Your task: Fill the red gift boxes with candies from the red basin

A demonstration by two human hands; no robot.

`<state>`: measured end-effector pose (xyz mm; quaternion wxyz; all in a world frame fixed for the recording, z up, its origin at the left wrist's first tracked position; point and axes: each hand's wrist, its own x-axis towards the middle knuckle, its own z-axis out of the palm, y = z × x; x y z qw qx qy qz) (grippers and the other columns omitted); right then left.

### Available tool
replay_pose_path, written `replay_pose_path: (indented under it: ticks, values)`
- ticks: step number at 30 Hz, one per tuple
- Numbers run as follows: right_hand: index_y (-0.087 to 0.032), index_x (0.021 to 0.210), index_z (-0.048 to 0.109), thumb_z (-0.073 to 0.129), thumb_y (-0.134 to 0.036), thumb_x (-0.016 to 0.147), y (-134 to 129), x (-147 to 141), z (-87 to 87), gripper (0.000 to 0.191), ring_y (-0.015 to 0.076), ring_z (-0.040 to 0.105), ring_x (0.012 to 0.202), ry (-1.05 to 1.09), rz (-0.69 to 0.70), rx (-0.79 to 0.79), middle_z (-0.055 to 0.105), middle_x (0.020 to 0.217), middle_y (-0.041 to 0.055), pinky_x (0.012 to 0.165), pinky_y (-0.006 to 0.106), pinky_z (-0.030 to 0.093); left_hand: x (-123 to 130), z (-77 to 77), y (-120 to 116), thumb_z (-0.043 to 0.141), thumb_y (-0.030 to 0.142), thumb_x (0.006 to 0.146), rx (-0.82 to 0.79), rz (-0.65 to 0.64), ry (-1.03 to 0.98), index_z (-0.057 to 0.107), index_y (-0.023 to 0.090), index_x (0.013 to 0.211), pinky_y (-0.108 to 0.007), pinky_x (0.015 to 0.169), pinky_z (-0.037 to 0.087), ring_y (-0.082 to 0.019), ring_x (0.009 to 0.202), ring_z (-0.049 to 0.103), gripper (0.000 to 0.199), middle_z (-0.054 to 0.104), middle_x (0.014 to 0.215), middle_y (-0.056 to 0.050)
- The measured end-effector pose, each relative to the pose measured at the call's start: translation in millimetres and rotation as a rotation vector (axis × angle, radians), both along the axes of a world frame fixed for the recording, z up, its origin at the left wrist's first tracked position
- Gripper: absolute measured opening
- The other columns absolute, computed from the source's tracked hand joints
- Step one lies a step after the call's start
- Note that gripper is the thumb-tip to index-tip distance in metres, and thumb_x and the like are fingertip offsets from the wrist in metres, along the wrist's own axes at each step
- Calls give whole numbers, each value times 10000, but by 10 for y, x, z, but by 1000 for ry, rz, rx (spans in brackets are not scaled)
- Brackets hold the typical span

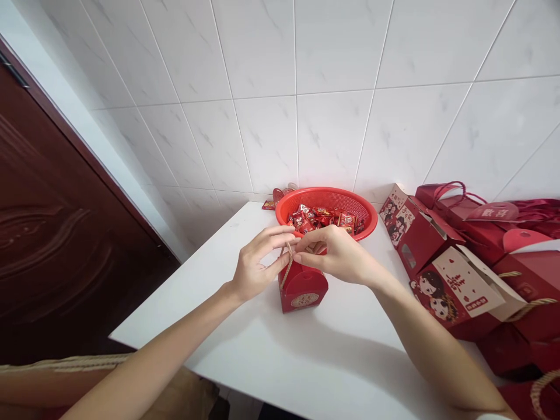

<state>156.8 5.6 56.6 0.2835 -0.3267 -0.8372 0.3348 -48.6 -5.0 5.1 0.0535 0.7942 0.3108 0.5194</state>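
A small red candy box [305,284] with a curved top flap and a pale round emblem stands upright on the white table [245,338]. My left hand [261,261] is at its upper left, thumb and fingers closed around the twisted tan rope handle [287,267]. From the right, my right hand [335,252] pinches at the top of the box, where a bit of rope shows under its fingers. The fingertips of both hands nearly meet and hide the top of the box, so the exact grip there is partly covered.
Just behind the box, a red plastic basket [326,194] holds several red-wrapped candies [321,217]. Along the right side lie several red gift boxes [450,286], some with rope handles. A tiled wall [266,140] borders the table's back; a dark red door [56,221] is at left.
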Motion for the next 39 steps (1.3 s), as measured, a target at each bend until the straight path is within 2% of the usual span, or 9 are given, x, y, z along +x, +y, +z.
replay_pose_path:
  ticks: [8,12,16,19,24,27,31,36,39]
  values:
    - [-160,757,709,583,-197,862,-5,-117,-74,168,117,593,651,86,21,-2,696,724,13,624,241,437,46,-16,-22,631,140,863,-108,-103,53,551,228,1290,-420,971,569,-248,1210,582,444,591,1290,-103]
    - [-153,686,635,560,-104,788,6,-134,-80,136,104,612,617,143,-13,-26,678,666,-7,628,219,452,73,-3,-43,690,196,843,-187,-105,47,515,239,1315,-384,890,564,-207,1033,627,506,577,1267,-93]
    - [-156,721,631,542,-135,787,22,-142,-77,113,120,638,636,199,17,-69,683,681,2,601,214,459,113,24,-68,783,310,784,-286,-32,38,530,247,1270,-310,748,531,-155,842,577,551,583,1125,-48]
    - [-155,719,624,548,-146,764,44,-180,-110,88,133,657,667,214,49,-93,701,726,17,598,215,469,132,-6,-64,786,318,753,-402,-17,89,560,212,1142,-302,716,506,-164,823,555,462,584,1010,-29]
    - [-158,654,583,560,-146,721,108,-210,-86,71,113,599,591,135,22,-73,646,613,-10,555,208,428,126,-110,-17,720,307,769,-557,-74,147,558,184,976,-300,678,498,-156,739,546,291,578,846,-4]
    - [-161,609,569,579,-175,731,184,-95,129,123,94,524,549,55,-79,23,586,569,-22,511,215,364,120,-107,-1,692,385,817,-590,-108,29,563,198,1105,-346,844,521,-196,902,613,367,637,971,-42]
    - [-156,610,585,611,-186,748,346,198,668,144,104,525,550,43,-210,54,580,580,9,502,232,396,90,-44,19,566,462,905,-561,-38,-262,490,226,1311,-388,1047,445,-249,1245,541,476,567,1351,-100]
    - [-137,661,632,688,-143,745,558,592,1428,101,158,618,658,8,-480,146,603,610,45,631,303,532,33,-27,78,566,520,870,-671,56,-232,623,211,1169,-415,1039,452,-265,1126,615,434,639,1255,-86]
    - [-99,650,642,694,-109,748,696,816,1740,112,168,627,697,13,-682,223,605,608,52,701,345,544,21,-64,108,615,516,820,-741,24,-97,667,212,1070,-400,971,502,-260,1057,642,397,666,1192,-81]
